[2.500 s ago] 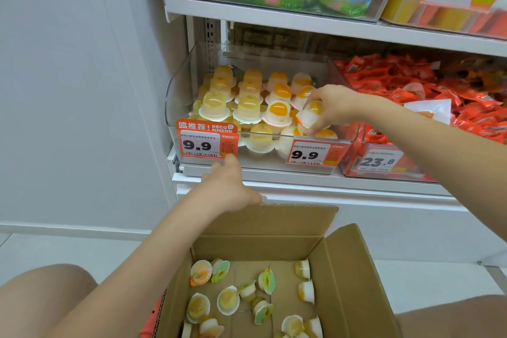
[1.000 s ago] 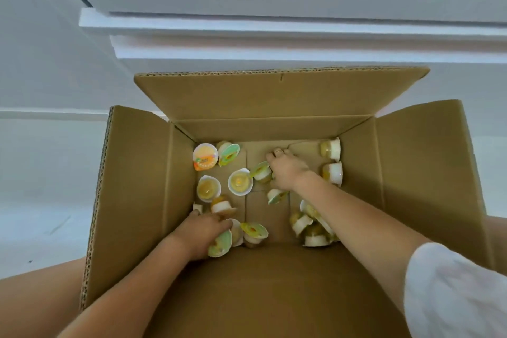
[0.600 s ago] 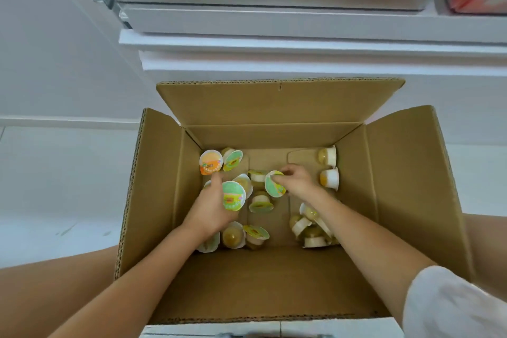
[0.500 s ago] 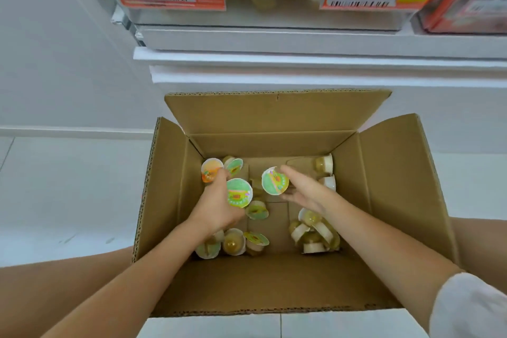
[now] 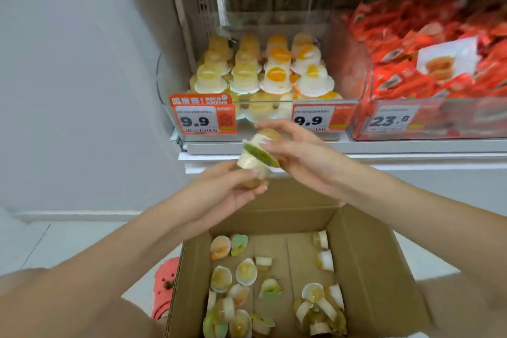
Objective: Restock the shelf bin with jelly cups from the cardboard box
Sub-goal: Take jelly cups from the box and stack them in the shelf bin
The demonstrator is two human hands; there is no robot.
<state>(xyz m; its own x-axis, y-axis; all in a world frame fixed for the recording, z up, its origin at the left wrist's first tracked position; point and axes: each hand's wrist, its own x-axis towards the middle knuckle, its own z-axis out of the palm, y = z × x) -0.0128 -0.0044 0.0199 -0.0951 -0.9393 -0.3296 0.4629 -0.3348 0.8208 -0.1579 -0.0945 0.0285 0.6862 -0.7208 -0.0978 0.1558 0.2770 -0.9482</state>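
Both hands are raised between the cardboard box and the clear shelf bin. My left hand grips one jelly cup from below. My right hand holds a second jelly cup from the right. The two cups press together, green foil lids meeting at a slant. Rows of yellow and orange-topped jelly cups stand upside down in the bin, just above my hands. Several loose jelly cups lie on the floor of the open box below.
Price tags reading 9.9 hang on the bin's front. A bin of red snack packets sits to the right, tagged 23.8. A grey wall closes the left side. A pink object lies on the floor left of the box.
Both hands have lifted out of the box, each with a jelly cup, up to the shelf edge. The view has tilted up from the box to the bin.
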